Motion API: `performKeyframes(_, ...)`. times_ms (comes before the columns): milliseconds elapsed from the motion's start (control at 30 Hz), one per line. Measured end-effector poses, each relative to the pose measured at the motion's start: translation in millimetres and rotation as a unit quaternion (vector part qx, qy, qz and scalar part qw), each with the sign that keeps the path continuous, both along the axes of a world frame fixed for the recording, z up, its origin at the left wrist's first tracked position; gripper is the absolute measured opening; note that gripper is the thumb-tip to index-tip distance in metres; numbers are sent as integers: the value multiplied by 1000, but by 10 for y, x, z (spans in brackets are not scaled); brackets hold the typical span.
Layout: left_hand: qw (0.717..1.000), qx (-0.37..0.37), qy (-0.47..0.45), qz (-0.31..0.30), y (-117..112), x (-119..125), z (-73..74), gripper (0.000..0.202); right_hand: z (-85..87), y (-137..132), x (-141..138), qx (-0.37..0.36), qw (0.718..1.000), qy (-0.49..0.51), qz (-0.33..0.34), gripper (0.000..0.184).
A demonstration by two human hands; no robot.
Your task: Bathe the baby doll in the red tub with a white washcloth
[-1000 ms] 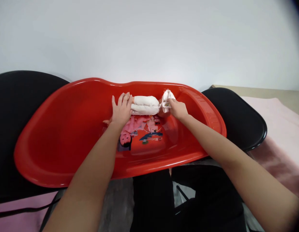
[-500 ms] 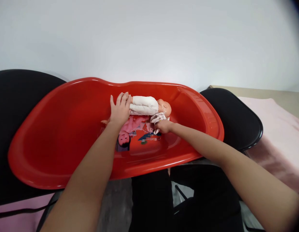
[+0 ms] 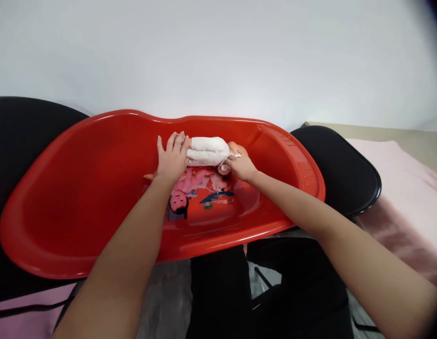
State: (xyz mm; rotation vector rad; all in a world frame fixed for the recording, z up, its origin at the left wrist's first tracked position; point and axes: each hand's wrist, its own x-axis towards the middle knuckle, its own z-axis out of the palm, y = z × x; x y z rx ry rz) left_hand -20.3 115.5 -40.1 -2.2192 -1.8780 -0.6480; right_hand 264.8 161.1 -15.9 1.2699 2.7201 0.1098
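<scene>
A baby doll (image 3: 207, 149) with a white cloth body lies on its side in a red baby bathtub (image 3: 98, 188), its head to the right. My left hand (image 3: 171, 157) rests against the doll's left end, fingers spread and its thumb hidden. A bare limb of the doll shows beyond that wrist. At the doll's neck, my right hand (image 3: 241, 167) is closed on a small pale patterned cloth (image 3: 224, 168), partly covered by the fingers. The doll's head (image 3: 238, 149) is just beyond this hand.
The tub floor carries a printed picture (image 3: 204, 193). Black seats, one at the left (image 3: 24, 136) and one at the right (image 3: 338, 165), stand beneath the tub's ends. A pink cloth (image 3: 398, 183) covers a surface at far right. A white wall (image 3: 218, 56) rises behind.
My right hand has moved up and slightly right with the cloth, from below the doll's head to its neck. My left hand has stayed at the doll's left end. The view has shifted slightly.
</scene>
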Motion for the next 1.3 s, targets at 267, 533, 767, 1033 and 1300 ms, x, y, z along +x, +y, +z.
performKeyframes(267, 1000, 11, 13, -8, 18, 0, 18, 85, 145, 125, 166, 94, 989, 73, -84, 40)
performKeyframes(533, 998, 20, 48, -25, 10, 206, 183, 73, 276, 334, 511, 162, 929, 202, -265, 35)
performKeyframes(767, 997, 0, 70, 8, -96, 487, 350, 72, 329, 328, 534, 155, 902, 283, -287, 36)
performKeyframes(1033, 986, -16, 158, 57, -131, 580, 307, 60, 401, 294, 470, 133, 911, 287, -265, 33)
performKeyframes(1300, 969, -109, 219, 46, -230, 668, 347, 45, 441, 266, 404, 112, 930, 242, -251, 33)
